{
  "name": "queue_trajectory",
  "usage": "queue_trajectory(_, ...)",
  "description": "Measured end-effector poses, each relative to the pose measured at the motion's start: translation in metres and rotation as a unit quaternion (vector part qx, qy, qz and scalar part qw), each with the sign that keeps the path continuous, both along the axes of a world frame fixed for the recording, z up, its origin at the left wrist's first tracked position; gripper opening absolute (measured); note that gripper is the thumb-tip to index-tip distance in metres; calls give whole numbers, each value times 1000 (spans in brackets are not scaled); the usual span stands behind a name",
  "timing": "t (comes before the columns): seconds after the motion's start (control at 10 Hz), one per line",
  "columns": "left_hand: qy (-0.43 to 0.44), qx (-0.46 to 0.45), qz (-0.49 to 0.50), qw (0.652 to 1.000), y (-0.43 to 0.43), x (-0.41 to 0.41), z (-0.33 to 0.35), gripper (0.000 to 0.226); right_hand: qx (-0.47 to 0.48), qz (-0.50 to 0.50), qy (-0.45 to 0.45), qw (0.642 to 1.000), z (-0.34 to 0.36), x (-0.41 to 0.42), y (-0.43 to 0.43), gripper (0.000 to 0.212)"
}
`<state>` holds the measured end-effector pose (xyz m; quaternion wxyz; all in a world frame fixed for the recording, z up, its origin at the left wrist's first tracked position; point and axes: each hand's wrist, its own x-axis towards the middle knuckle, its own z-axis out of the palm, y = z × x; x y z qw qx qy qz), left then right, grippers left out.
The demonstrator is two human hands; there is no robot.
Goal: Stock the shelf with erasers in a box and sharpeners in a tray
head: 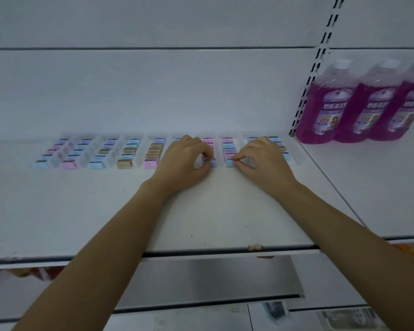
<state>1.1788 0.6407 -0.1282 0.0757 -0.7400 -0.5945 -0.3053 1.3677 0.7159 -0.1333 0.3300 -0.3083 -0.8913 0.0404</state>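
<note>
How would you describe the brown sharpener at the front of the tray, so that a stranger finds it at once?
Start at the white shelf and find the clear tray along its back. Left of the left hand, the front row reads blue, pink, blue, brown, pink. The brown sharpener is the only brown piece at the front edge.

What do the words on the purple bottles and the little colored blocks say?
"地板清洁": left purple bottle, on its label; the last character is partly cut off.
Middle bottle and right bottle: same label, too blurred to read.
Sharpeners in the tray: dark marks, too small to read.
</note>
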Motion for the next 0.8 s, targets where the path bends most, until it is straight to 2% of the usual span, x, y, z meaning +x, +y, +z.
queue_trajectory(0.4,20,-13,20,1000,-3,-1,2,33,42,7,16,999,1,1,-8,13)
queue_trajectory(0.6,19,-9,19,1000,-3,-2,3,35,30,9,22,999,-1,-1,-5,15)
queue_trajectory(0.8,-35,25,43,998,-4,-1,5,35,24,5,35,999,-4,-2,-1,21)
